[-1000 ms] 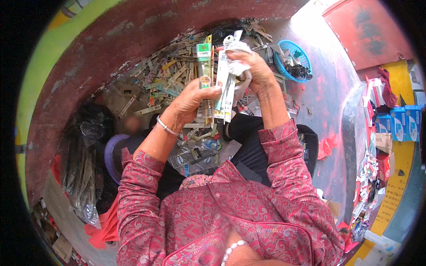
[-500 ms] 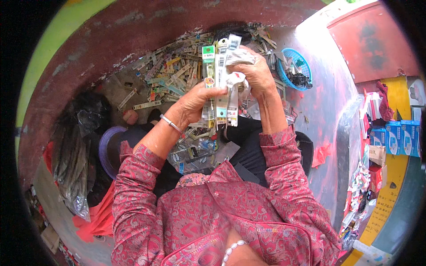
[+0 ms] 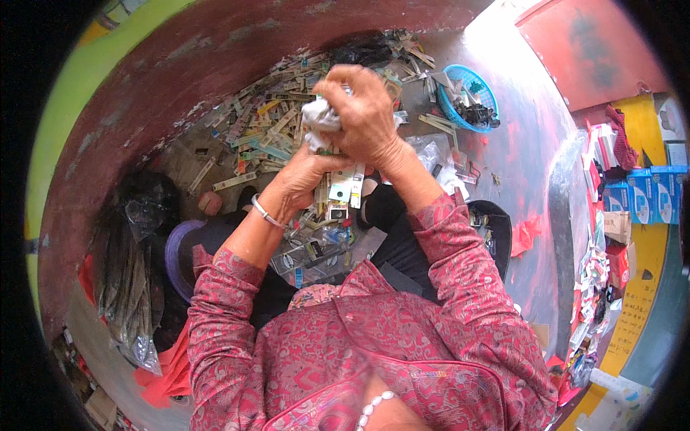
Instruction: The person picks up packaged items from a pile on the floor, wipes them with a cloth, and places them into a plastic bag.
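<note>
My left hand, a white bangle on its wrist, is closed round a bundle of long, narrow printed packets. The lower ends of the packets stick out below its thumb. Over their upper part lies my right hand, closed on a crumpled white cloth that could also be paper. That hand is a little blurred, and its palm and fingers hide most of the bundle's top. The cloth touches the upper bundle close to my left thumb.
A wide heap of similar narrow packets covers the floor against the curved wall. A blue basket holding dark pieces stands at right. Black plastic bags lie at left. Blue boxes and small goods line the right edge.
My right hand has swung left across the top of the bundle with the white cloth. The packets, fanned upright before, are now mostly covered. My left hand keeps its grip, shifted slightly left.
</note>
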Available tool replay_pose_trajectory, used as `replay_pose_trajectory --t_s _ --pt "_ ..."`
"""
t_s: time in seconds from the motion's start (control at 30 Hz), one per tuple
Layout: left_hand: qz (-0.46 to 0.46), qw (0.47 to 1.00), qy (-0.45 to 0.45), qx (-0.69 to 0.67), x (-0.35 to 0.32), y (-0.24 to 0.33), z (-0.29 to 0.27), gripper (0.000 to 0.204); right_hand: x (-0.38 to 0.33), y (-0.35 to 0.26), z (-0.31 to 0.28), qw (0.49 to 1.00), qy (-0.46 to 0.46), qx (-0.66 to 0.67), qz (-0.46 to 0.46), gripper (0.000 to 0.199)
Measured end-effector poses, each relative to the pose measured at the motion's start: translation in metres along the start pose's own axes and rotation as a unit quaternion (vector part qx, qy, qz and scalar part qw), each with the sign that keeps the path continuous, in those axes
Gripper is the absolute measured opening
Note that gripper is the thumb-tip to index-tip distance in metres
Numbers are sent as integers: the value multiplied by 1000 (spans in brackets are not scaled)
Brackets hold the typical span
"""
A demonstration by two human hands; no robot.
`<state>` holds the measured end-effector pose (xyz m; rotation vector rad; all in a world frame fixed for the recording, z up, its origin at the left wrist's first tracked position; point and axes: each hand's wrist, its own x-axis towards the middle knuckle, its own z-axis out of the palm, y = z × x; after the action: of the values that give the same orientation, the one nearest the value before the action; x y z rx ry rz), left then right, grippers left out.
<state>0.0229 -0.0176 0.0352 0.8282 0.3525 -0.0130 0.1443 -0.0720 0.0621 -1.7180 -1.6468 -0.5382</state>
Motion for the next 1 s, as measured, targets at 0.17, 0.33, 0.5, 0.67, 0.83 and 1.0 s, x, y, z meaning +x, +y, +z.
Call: replay_pose_trajectory --t_s 0.17,0.33,0.5,0.67,0.83,1.0 --pt "-25 996 -87 7 -6 -2 4 49 3 48 -16 984 88 -121 101 43" --pt "-16 997 -78 -15 -2 -2 1 50 -14 105 -46 871 268 102 399 17" --pt "-9 1000 -17 -21 10 -9 -4 42 -7 8 -36 950 116 215 196 22" --pt "-6 1000 -19 18 0 -5 -4 39 -6 7 0 999 41 4 13 39" --pt "-17 1000 -20 -4 -2 -7 -10 47 -15 92 -15 950 213 -80 215 31" --pt "67 989 31 -129 13 -1 -33 39 -23 89 -44 723 213 447 481 26"
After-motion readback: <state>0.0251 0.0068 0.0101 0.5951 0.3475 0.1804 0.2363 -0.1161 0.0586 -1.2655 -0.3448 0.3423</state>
